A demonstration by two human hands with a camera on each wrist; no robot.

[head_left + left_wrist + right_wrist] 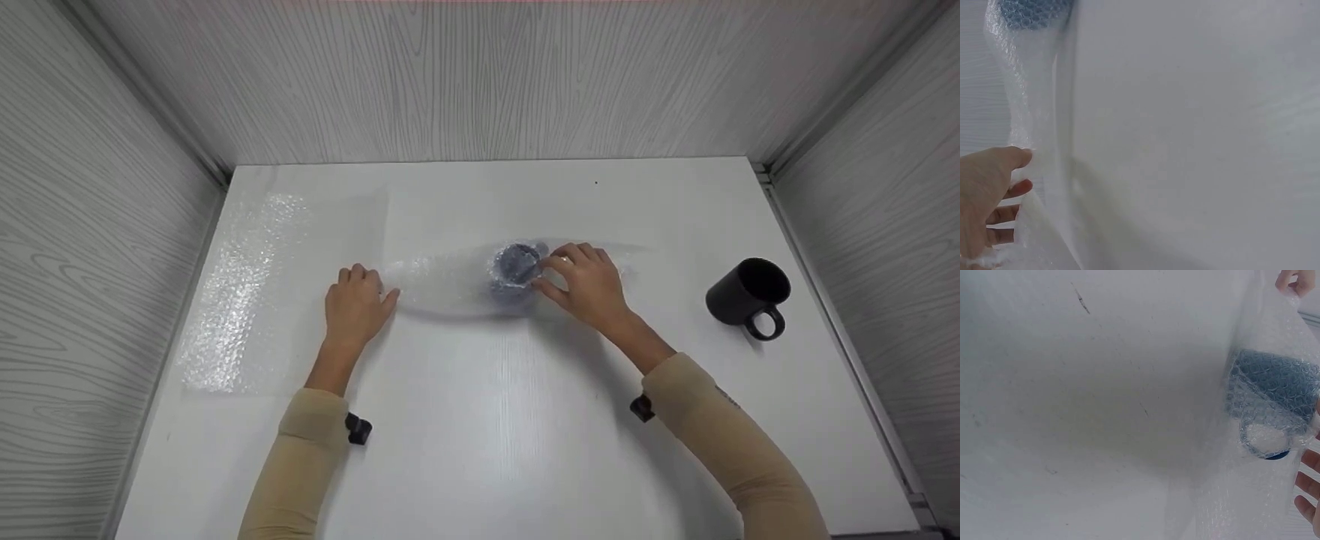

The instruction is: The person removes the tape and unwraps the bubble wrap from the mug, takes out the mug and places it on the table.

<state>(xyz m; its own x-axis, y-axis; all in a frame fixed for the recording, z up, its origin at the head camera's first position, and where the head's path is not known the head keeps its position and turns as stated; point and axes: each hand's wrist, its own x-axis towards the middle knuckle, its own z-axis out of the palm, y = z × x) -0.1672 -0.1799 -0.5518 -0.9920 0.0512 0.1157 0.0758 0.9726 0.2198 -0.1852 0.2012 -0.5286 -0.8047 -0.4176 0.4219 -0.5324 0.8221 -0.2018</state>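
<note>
A dark mug [513,289] lies inside a clear sheet of bubble wrap [442,281] mid-table, its round opening and bluish body showing through. The handle [1247,439] shows through the film in the right wrist view. My left hand [357,304] pinches the narrowed left end of this sheet between thumb and forefinger, the other fingers loose. At the mug's rim my right hand [589,286] pinches the wrap with thumb and forefinger; its other fingers are spread apart. Those two fingertips are partly cut off in the right wrist view.
A bare black mug [731,296] stands near the table's right edge, handle towards the front. Another flat bubble wrap sheet [240,300] covers the left side of the white table [480,450]. Wood-grain panels [480,82] enclose the back and sides.
</note>
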